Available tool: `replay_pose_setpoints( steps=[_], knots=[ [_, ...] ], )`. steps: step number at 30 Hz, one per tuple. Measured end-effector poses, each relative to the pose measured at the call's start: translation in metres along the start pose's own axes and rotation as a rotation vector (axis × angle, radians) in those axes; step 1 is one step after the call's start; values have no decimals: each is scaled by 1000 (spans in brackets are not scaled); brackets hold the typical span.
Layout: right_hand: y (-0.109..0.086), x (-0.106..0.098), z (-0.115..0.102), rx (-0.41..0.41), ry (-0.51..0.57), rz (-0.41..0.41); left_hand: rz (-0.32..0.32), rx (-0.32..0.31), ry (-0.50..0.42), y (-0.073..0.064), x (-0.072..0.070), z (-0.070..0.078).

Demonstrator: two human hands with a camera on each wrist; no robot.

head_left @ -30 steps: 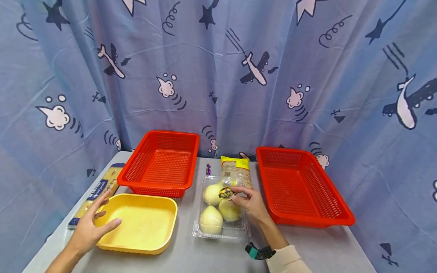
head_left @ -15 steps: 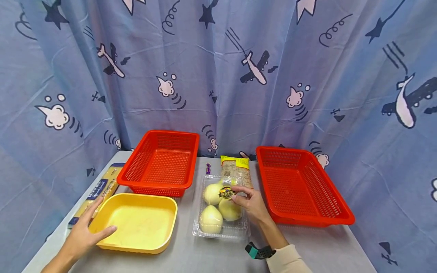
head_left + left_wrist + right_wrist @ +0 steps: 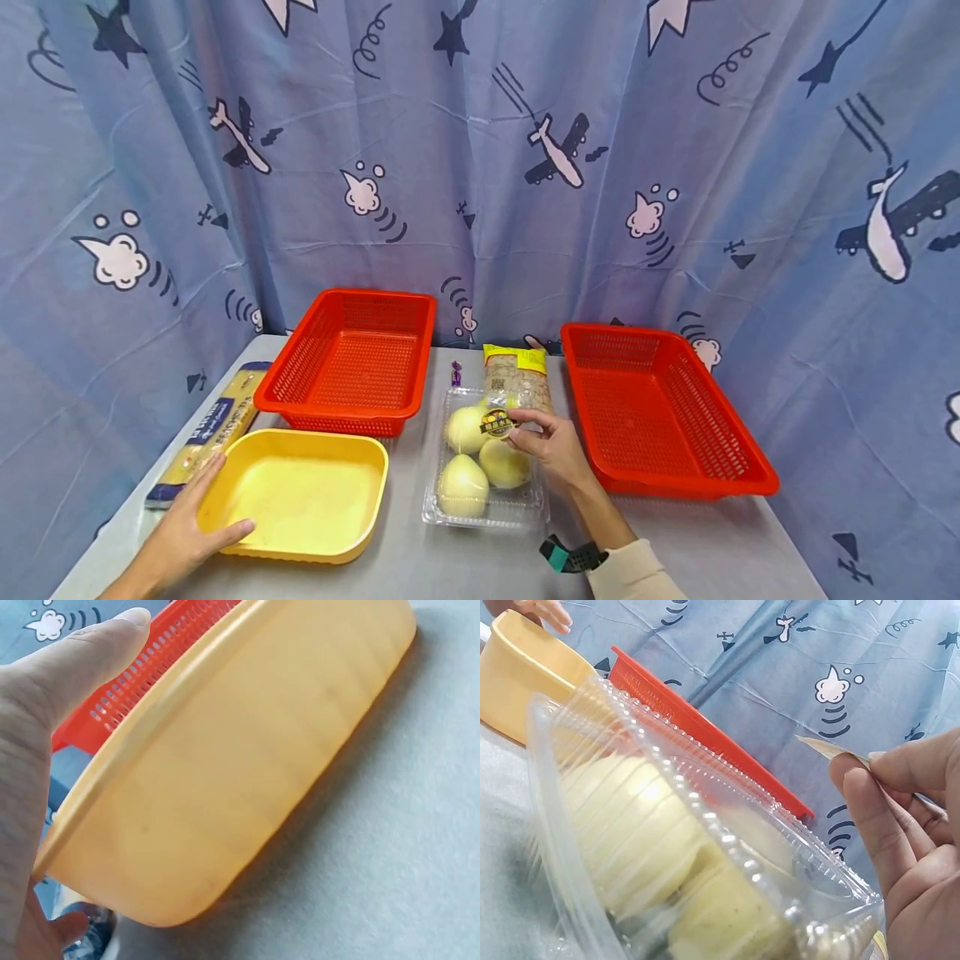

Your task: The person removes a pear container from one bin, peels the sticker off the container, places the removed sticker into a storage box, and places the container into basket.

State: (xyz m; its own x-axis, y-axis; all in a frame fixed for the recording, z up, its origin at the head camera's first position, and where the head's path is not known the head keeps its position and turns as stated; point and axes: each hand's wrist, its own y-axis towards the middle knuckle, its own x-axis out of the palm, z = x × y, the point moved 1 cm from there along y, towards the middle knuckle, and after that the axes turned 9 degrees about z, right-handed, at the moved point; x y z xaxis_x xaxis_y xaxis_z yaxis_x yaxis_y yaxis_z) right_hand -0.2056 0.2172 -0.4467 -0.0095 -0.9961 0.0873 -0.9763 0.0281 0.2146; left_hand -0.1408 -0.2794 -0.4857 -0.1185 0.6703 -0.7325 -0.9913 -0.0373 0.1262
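My left hand is at the left rim of a yellow plastic basin. Its fingers run straight along the outside of the rim, and the thumb sticks out over the basin. Between thumb and fingertips, my right hand pinches a dark round sticker with gold lettering. The right wrist view has this sticker edge-on, thin and pale, held up above the lid. Beneath it stands a clear plastic clamshell box of pale yellow pears, lid down.
Behind the basin stands a red mesh basket, with another red basket at right. A long noodle packet lies along the table's left edge. A yellow-topped bag and a purple-wrapped candy are behind the clamshell. A curtain hangs behind.
My left hand has moved down and left, from above the basin to its left rim. The right hand keeps its pinch on the sticker in the same place.
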Motion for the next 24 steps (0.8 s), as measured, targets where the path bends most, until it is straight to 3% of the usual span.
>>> replay_pose_setpoints(
  steps=[7, 13, 24],
  knots=[
    [-1, 5, -9, -17, 39, 0, -68, -69, 80, 1, 3, -5],
    [-3, 12, -21, -38, 46, -14, -140, -152, 90, 0, 2, -9],
    [-6, 31, -54, -100, 22, -22, -131, -104, 95, 1, 2, -11]
  ],
)
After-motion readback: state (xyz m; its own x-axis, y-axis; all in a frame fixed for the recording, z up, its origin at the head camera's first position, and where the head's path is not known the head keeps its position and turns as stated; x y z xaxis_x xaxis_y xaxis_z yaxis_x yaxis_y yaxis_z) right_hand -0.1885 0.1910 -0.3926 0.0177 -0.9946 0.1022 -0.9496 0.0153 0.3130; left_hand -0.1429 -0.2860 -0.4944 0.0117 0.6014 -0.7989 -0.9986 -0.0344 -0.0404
